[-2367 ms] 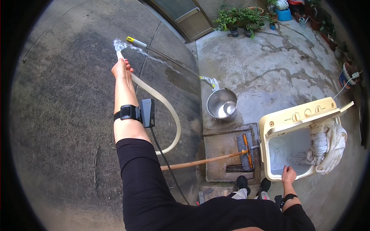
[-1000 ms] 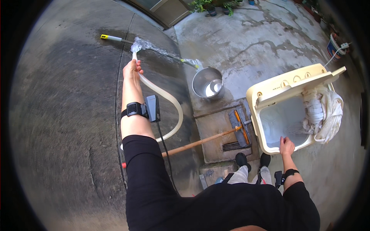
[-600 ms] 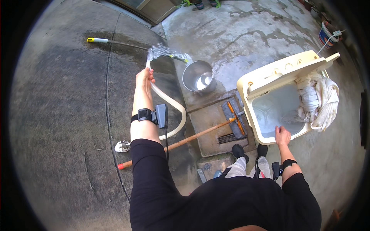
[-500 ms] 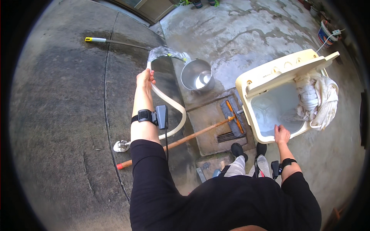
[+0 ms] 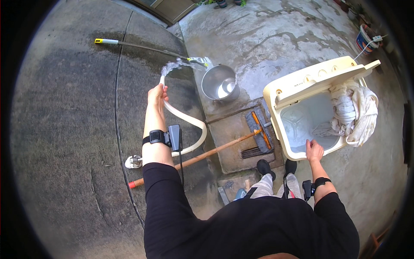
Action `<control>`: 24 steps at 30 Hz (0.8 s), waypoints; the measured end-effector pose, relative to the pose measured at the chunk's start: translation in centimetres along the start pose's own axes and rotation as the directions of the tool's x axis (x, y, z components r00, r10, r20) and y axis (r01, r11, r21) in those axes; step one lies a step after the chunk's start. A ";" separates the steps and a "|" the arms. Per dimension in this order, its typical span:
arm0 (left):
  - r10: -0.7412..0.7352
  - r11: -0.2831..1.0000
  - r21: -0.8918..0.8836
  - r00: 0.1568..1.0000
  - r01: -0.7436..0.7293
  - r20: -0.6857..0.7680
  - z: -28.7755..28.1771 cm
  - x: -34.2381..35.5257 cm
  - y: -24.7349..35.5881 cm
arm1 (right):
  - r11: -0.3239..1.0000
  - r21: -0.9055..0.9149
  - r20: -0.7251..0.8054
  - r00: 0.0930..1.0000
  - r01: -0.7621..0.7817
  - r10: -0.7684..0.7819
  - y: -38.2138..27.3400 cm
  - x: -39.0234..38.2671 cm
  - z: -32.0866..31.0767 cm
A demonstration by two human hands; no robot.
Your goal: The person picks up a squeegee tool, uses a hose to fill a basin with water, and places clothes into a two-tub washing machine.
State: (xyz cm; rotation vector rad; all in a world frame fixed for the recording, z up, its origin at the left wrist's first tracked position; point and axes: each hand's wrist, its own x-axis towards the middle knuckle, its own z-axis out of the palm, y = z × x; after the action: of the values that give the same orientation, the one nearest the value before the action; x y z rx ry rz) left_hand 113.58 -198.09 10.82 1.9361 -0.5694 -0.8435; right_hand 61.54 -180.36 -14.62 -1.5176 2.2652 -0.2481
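Observation:
My left hand (image 5: 158,93) is closed round a pale hose (image 5: 195,123), with water (image 5: 171,66) gushing from its end toward the floor left of a steel bucket (image 5: 208,83). My right hand (image 5: 315,150) has its fingers curled over the near rim of a cream washing machine (image 5: 277,120). Its lid is raised, and a white bundle of wet cloth (image 5: 355,110) is draped over the right side of the tub. A yellow-ended long-handled tool (image 5: 146,48) lies just beyond the hose's end, its head beside the bucket.
An orange-and-grey mop (image 5: 259,128) with a wooden pole (image 5: 215,151) lies over a drain grate (image 5: 248,153) by my feet (image 5: 265,169). A tap with white cloth (image 5: 133,162) is at left. A door (image 5: 172,8), potted plants (image 5: 220,3) and a printed pail (image 5: 366,39) line the back.
The view has shifted downward. My left hand and the gushing hose end have moved rightward toward the bucket, then slightly back and lower in the last half second. My right hand stays on the tub's rim.

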 end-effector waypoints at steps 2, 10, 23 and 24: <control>-0.003 1.000 -0.013 1.000 0.003 -0.002 -0.5 -0.2 0.1 | 1.000 0.013 0.003 1.000 0.010 -0.010 -0.1 0.0 0.1; 0.013 0.992 0.123 0.999 -0.017 0.032 0.3 -1.0 -0.3 | 1.000 0.015 -0.012 1.000 0.020 -0.019 -0.3 -0.1 0.0; -0.070 0.978 0.210 0.953 0.007 0.294 2.1 -14.8 -12.0 | 1.000 -0.001 0.019 1.000 -0.012 0.012 -0.2 -0.3 -0.2; -0.074 0.976 0.217 0.942 0.002 0.327 2.6 -16.5 -12.3 | 1.000 0.001 0.026 1.000 -0.012 0.012 -0.2 -0.3 -0.3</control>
State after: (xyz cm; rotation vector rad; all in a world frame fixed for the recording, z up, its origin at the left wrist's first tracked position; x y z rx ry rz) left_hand 101.40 -182.59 4.47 2.0141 -0.8562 -1.1899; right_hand 61.75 -180.16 -14.20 -1.4978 2.2530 -0.2255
